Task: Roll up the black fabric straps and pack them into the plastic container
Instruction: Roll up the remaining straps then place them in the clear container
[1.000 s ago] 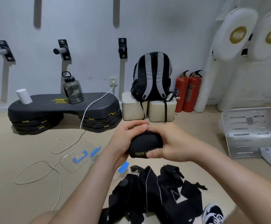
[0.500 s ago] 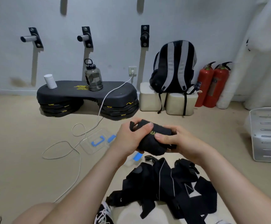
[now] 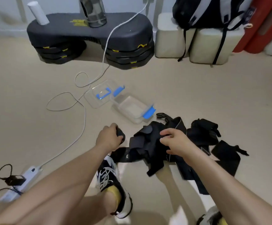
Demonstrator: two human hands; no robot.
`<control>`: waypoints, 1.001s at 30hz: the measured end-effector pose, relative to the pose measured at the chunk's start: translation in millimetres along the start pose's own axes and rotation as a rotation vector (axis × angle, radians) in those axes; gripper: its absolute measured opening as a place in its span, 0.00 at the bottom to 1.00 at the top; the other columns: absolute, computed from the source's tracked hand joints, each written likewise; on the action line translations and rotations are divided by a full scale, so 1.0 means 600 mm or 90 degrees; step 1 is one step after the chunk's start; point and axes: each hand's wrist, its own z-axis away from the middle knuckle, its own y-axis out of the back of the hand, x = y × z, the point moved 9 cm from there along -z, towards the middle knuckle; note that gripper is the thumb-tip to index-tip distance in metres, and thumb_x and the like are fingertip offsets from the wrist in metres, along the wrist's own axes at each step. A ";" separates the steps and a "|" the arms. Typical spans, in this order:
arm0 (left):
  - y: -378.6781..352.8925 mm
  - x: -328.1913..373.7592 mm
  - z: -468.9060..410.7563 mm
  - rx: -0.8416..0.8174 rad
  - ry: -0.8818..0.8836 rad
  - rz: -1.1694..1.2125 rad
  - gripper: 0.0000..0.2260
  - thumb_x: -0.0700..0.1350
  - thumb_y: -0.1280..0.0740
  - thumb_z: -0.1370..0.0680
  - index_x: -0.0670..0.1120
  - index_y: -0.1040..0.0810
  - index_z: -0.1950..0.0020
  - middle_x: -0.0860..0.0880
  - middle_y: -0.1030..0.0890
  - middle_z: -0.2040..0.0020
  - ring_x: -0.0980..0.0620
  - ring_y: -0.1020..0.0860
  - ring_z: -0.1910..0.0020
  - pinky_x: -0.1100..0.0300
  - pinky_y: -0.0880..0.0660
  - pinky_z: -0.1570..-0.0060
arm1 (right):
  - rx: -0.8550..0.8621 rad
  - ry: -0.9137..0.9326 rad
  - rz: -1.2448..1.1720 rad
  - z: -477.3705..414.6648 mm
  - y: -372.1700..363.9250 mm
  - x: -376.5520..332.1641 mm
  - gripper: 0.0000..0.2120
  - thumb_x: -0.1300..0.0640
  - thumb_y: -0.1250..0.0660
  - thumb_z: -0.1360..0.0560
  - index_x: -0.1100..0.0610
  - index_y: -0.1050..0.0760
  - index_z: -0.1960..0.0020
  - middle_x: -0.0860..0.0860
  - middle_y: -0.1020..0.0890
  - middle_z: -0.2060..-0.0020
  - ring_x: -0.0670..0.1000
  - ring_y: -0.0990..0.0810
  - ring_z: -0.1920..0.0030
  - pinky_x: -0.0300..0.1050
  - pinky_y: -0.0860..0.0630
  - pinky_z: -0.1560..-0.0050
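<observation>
My left hand (image 3: 108,137) grips a rolled black strap (image 3: 121,134) low over the floor, just left of the pile. A heap of loose black fabric straps (image 3: 197,143) lies on the floor in front of me. My right hand (image 3: 175,140) rests on top of this heap, its fingers curled into the fabric. The clear plastic container (image 3: 129,108) with blue clips stands open a little beyond the hands. Its clear lid (image 3: 99,95) with a blue handle lies to the container's left.
A white cable (image 3: 83,120) loops over the floor to a power strip (image 3: 23,179) at lower left. A black step platform (image 3: 90,36) with a bottle stands at the back. Beige blocks (image 3: 197,43) under a backpack are at back right. My shoe (image 3: 111,177) is below the hands.
The camera tilted down. Both hands lowered from chest height to the floor; the right hand let go of the rolled strap and went to the pile, while the left hand kept the roll.
</observation>
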 end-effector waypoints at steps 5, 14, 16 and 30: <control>-0.053 -0.032 -0.080 0.060 0.044 0.081 0.21 0.46 0.32 0.21 0.44 0.32 0.29 0.37 0.30 0.36 0.36 0.27 0.40 0.50 0.29 0.43 | 0.026 -0.053 0.149 -0.081 -0.001 0.105 0.29 0.59 0.34 0.23 0.50 0.38 0.24 0.54 0.28 0.33 0.55 0.22 0.42 0.53 0.24 0.39; -0.160 -0.037 -0.196 0.006 0.047 0.073 0.25 0.40 0.35 0.22 0.43 0.36 0.25 0.34 0.32 0.33 0.33 0.29 0.36 0.48 0.30 0.38 | 0.152 -0.171 0.165 -0.175 0.075 0.253 0.52 0.47 0.24 0.31 0.49 0.56 0.20 0.59 0.41 0.24 0.65 0.37 0.26 0.62 0.36 0.28; -0.169 -0.039 -0.202 0.002 0.067 0.073 0.26 0.39 0.36 0.22 0.43 0.37 0.24 0.33 0.32 0.31 0.33 0.31 0.34 0.47 0.32 0.36 | 0.158 -0.216 0.165 -0.184 0.083 0.287 0.55 0.44 0.23 0.31 0.49 0.60 0.20 0.59 0.46 0.22 0.65 0.41 0.24 0.62 0.38 0.26; -0.322 0.246 -0.027 -0.113 -0.302 -0.304 0.19 0.49 0.37 0.20 0.50 0.34 0.31 0.50 0.21 0.48 0.47 0.33 0.35 0.45 0.42 0.36 | 0.191 -0.206 -0.161 -0.169 0.105 0.357 0.11 0.59 0.27 0.26 0.56 0.29 0.59 0.51 0.28 0.66 0.50 0.30 0.65 0.46 0.31 0.65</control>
